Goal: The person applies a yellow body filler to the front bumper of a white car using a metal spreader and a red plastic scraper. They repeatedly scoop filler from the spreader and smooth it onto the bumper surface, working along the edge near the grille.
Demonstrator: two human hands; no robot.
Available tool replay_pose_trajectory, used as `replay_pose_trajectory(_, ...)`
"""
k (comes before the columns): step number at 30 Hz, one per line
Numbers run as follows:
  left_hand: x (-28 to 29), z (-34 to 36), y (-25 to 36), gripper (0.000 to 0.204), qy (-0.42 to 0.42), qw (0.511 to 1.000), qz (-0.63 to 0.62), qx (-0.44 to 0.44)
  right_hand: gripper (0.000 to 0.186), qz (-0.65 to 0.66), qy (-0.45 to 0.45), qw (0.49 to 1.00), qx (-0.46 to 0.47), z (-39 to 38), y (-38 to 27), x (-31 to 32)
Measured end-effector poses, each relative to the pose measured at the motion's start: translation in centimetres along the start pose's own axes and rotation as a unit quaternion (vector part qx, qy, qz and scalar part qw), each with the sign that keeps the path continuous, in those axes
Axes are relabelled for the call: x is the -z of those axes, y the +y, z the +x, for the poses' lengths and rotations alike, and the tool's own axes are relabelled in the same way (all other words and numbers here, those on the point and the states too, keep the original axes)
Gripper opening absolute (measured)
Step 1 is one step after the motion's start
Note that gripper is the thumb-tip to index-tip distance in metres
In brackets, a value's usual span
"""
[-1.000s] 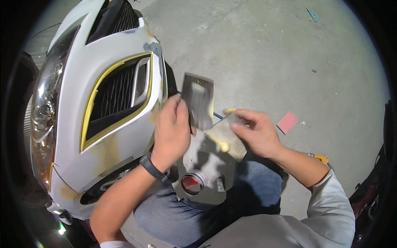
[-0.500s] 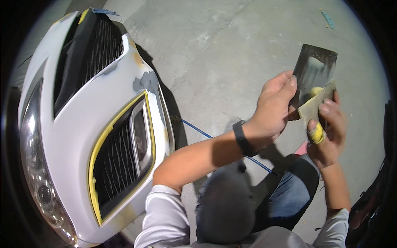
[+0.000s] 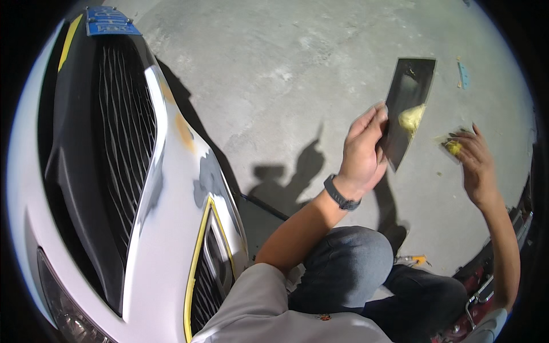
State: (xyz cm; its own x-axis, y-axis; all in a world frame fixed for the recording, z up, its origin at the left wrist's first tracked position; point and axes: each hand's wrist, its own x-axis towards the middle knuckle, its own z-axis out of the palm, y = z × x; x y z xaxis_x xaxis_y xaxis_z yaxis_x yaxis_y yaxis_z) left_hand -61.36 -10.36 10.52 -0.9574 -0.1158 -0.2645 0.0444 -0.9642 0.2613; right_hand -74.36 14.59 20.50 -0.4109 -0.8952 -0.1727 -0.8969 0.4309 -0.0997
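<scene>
My left hand [image 3: 363,151] grips the lower edge of a flat dark metal plate [image 3: 407,108], held up over the concrete floor, with a lump of yellow filler [image 3: 410,119] on its face. A black watch sits on that wrist. To the right, my right hand [image 3: 473,160] is apart from the plate and pinches a small spreader [image 3: 452,144] smeared with yellow filler. My bent knee in blue jeans [image 3: 349,268] is below both hands.
A white car front [image 3: 171,228] fills the left side, with a black grille [image 3: 123,143], a yellow-taped vent [image 3: 209,268], sanded grey and yellow patches [image 3: 194,154] and a blue plate [image 3: 108,22]. Concrete floor [image 3: 274,74] lies beyond. A small orange tool [image 3: 414,260] lies by my leg.
My view turned toward the upper car front. My hands moved apart: the right hand with the spreader pulled away from the plate, which the left hand still holds.
</scene>
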Motion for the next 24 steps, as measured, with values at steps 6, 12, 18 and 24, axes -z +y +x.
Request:
replay_pose_trajectory(6,5.1,7.5,-0.4,0.024,-0.001,0.992,0.101,0.073,0.051,0.563,0.161,0.76,-0.281,6.7,4.9,-6.2)
replay_pose_trajectory(12,7.4,4.5,5.7,0.031,0.039,0.985,0.161,-0.045,0.036,0.666,0.036,0.705,-0.242,16.8,4.0,-10.2)
replay_pose_trajectory(18,9.1,-4.4,5.7,0.035,0.296,0.889,0.349,-0.011,0.041,0.749,-0.195,0.616,-0.145,22.2,-2.1,-12.1)
replay_pose_trajectory(24,1.9,-12.7,10.3,0.055,0.221,0.221,0.947,0.073,0.035,0.766,-0.343,0.536,-0.094,22.4,-3.8,-17.5)
